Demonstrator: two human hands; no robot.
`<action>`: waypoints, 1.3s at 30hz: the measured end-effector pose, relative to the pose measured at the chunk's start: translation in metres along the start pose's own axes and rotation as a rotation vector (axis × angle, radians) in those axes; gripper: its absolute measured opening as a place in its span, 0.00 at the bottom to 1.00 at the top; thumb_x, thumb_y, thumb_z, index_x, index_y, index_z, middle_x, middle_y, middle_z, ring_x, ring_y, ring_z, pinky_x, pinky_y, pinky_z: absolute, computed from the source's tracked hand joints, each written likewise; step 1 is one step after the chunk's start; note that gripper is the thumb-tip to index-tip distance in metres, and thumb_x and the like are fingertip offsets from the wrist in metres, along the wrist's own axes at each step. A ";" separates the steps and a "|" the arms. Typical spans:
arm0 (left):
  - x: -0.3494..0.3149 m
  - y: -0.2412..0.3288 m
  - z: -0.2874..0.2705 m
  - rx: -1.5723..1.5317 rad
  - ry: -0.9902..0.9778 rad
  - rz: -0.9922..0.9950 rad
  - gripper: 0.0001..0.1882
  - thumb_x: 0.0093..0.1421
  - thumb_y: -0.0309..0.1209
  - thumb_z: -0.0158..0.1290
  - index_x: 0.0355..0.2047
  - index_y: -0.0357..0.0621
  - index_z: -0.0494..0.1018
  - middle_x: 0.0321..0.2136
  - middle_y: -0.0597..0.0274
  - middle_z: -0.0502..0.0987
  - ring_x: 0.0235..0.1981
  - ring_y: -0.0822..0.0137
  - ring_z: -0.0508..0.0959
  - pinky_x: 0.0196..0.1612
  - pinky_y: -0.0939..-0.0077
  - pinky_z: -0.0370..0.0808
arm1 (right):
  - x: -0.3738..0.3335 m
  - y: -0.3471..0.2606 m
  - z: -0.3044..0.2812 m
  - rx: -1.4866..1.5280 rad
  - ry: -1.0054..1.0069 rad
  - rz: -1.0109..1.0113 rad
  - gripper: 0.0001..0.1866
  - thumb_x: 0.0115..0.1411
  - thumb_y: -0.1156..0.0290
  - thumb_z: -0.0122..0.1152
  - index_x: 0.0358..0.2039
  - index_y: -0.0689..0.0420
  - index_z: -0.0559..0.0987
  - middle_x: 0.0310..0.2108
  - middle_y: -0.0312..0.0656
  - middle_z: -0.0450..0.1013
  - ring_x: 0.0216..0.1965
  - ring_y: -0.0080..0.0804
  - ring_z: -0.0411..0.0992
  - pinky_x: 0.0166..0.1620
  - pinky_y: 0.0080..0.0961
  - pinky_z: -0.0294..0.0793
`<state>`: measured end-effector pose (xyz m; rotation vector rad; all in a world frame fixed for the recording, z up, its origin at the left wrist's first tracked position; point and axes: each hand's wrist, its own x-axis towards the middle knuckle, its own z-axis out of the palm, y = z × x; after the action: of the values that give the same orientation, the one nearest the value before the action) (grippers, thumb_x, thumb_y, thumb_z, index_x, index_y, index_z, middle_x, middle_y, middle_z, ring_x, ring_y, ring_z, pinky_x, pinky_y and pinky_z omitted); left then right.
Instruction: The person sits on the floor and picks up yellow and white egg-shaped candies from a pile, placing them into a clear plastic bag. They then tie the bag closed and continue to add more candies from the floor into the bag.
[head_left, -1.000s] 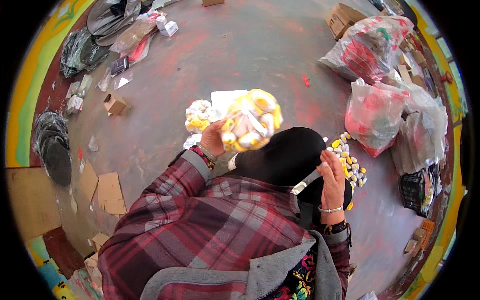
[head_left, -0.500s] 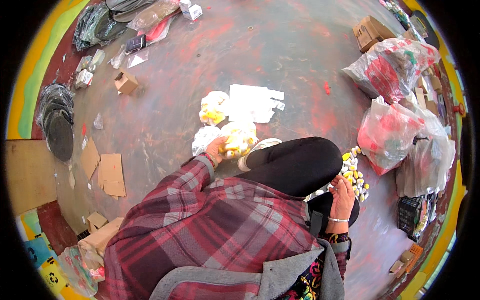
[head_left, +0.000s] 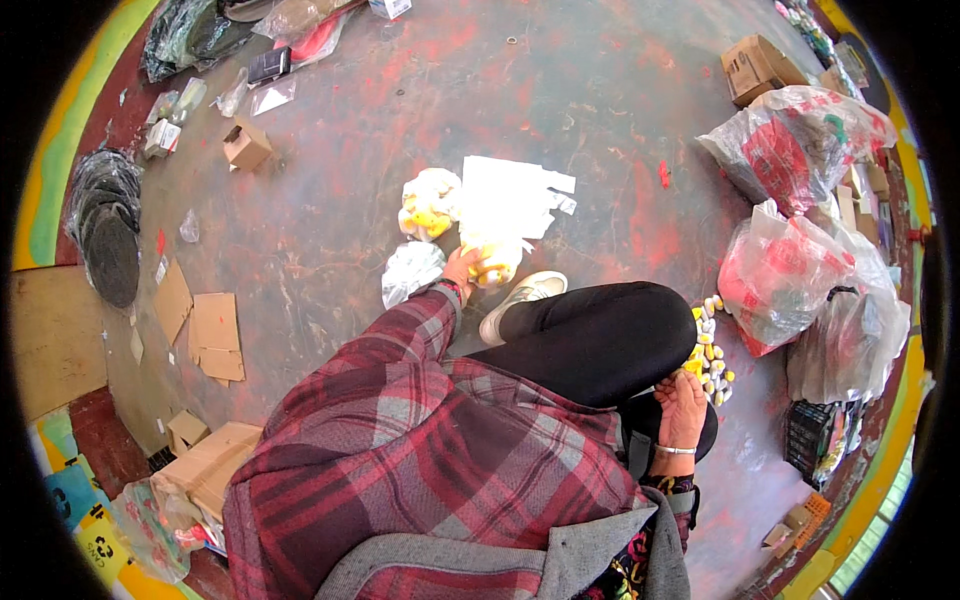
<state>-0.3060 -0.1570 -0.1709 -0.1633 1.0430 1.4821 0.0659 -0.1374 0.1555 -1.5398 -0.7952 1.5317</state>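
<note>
With the fingers of my left hand [head_left: 460,270] I grip the edge of a clear plastic bag [head_left: 495,262] filled with small yellow-and-white rounded pieces. Behind it stands a similar filled bag [head_left: 430,204]. A whitish crumpled plastic bag [head_left: 411,273] lies just left of my left hand. Flat white plastic bags [head_left: 505,196] are spread beyond. My right hand [head_left: 683,410] is beside my bent knee, its fingertips drawn together; what they hold, if anything, is too small to make out. Next to it lies a loose pile of yellow-and-white pieces [head_left: 713,362], partly hidden by the knee.
Large stuffed plastic bags [head_left: 785,275] line the right side, with a cardboard box [head_left: 757,70] behind them and a black crate [head_left: 815,435] nearer. Flattened cardboard [head_left: 216,335] and a small open box [head_left: 246,145] lie on the left. My shoe [head_left: 525,300] is close to the filled bag.
My left hand has moved right and away from me, and the filled bag has shifted with it onto the near edge of the white bags. My right hand stays by the knee.
</note>
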 end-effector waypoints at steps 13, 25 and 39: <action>-0.054 -0.021 -0.016 0.639 0.172 -0.261 0.15 0.58 0.31 0.44 0.46 0.43 0.63 0.35 0.56 0.71 0.33 0.57 0.75 0.32 0.64 0.75 | 0.005 0.010 0.002 -0.027 0.032 0.054 0.05 0.58 0.72 0.48 0.29 0.59 0.72 0.22 0.36 0.70 0.22 0.23 0.68 0.27 0.18 0.68; 0.023 0.095 -0.027 1.513 0.577 0.563 0.11 0.52 0.30 0.46 0.33 0.38 0.71 0.32 0.44 0.74 0.35 0.46 0.73 0.38 0.58 0.70 | 0.015 0.020 0.000 -0.045 -0.007 0.107 0.07 0.58 0.72 0.46 0.29 0.59 0.72 0.21 0.35 0.69 0.22 0.22 0.67 0.27 0.18 0.68; 0.098 0.133 -0.005 1.287 0.306 0.361 0.24 0.48 0.33 0.57 0.45 0.39 0.68 0.39 0.51 0.74 0.42 0.59 0.75 0.46 0.74 0.70 | 0.027 0.021 0.005 -0.113 0.148 0.199 0.07 0.59 0.71 0.45 0.31 0.56 0.73 0.23 0.32 0.69 0.21 0.21 0.67 0.24 0.18 0.69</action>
<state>-0.4450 -0.0681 -0.1715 0.7644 2.1561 0.8332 0.0609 -0.1240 0.1241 -1.8391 -0.6705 1.5132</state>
